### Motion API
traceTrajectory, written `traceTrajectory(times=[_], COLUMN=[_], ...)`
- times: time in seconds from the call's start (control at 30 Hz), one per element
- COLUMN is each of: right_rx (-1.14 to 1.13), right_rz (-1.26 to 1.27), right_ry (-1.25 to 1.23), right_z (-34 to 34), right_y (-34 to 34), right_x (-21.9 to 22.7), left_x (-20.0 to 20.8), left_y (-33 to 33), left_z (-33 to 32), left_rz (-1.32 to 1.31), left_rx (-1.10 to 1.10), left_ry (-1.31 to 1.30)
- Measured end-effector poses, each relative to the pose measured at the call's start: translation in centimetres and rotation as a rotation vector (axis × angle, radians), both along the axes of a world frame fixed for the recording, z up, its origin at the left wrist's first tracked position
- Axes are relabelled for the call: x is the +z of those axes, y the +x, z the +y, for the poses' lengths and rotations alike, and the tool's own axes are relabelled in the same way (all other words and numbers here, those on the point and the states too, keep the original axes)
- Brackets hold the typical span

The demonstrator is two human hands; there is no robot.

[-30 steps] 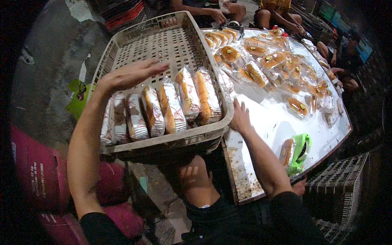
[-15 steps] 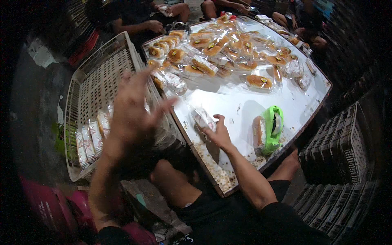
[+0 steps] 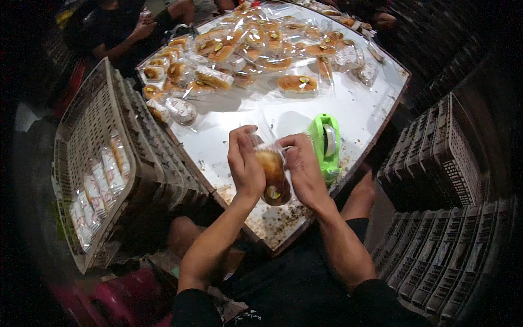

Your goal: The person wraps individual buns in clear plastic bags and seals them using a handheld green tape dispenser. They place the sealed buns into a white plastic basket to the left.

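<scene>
A brown bread roll in a clear plastic bag (image 3: 273, 175) is held between both hands over the near part of the white table. My left hand (image 3: 245, 168) is closed along its left side. On the other side, the fingers of my right hand (image 3: 304, 170) grip the gathered film at the upper end. A small round sticker shows on the roll's near end. Just right of my right hand stands a green tape dispenser (image 3: 328, 147) with a roll of tape in it.
Many bagged bread rolls (image 3: 297, 83) are heaped on the far part of the white table (image 3: 218, 115). Packed rolls (image 3: 98, 188) lie in the plastic crate (image 3: 133, 191) at left. Stacked crates (image 3: 425, 158) stand at right. A person (image 3: 122, 35) sits at the far left.
My left hand has come from beside the left crate to the roll, which both hands now hold. The roll shows its brown side. The view has shifted, so the table sits further left.
</scene>
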State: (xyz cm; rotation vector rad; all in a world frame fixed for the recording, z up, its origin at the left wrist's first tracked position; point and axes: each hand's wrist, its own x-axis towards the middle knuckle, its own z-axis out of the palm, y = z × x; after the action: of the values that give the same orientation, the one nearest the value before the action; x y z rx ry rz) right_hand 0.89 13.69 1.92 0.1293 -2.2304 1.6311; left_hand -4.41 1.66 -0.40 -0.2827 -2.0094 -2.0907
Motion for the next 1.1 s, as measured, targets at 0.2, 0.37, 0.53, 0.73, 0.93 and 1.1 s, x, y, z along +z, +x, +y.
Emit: traceTrajectory(times=[0.2, 0.37, 0.53, 0.73, 0.93, 1.1], right_rx=[-0.161, -0.154, 0.099, 0.161, 0.01, -0.069], right_rz=[0.291, 0.179, 0.304, 0.226, 0.152, 0.162], right_ry=[-0.079, -0.373, -0.499, -0.435, -0.669, -0.471], right_z=[-0.3, -2.9, -4.7, -5.7, -6.8, -6.2], right_y=[1.4, -0.5, -1.8, -0.3, -2.0, -2.5], right_x=[-0.7, -1.2, -0.5, -0.3, 1.1, 1.1], left_x=[0.5, -0.1, 0.5, 0.0, 0.6, 1.2], left_y=[2.7, 1.8, 0.5, 1.2, 1.3, 4.1], left_z=[-1.5, -3.5, -4.5, -5.8, -4.4, -3.7], left_rz=[0.398, 0.354, 0.29, 0.287, 0.113, 0.012], left_rx=[0.026, 0.202, 0.231, 0.177, 0.208, 0.042], left_ry=[-0.193, -0.025, 0.047, 0.111, 0.119, -0.048])
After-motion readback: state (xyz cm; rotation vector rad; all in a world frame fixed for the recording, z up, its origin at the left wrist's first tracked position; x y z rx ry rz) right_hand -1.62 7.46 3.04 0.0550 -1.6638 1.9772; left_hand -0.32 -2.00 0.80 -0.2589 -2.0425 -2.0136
